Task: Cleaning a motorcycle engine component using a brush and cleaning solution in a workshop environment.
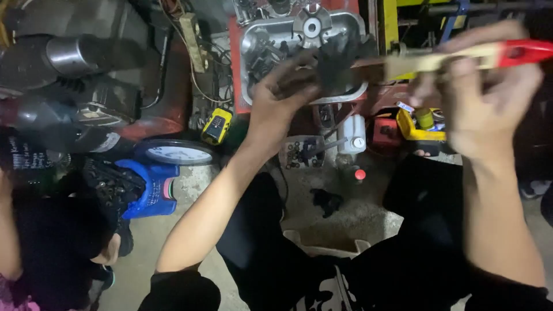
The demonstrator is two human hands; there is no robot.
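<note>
Left hand [282, 95] clamps dark greasy part [334, 69]; right hand [484, 98] closed round red-handled brush [461, 57]. Best brushed steadily over metal tray [253, 34].

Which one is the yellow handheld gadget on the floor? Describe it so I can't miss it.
Start at the metal tray of engine parts at top centre, beyond the left hand. Drop to the floor left of it, by the round white dial. The gadget lies there: small, bright yellow casing with a dark face, unlike the yellow bin far right.
</note>
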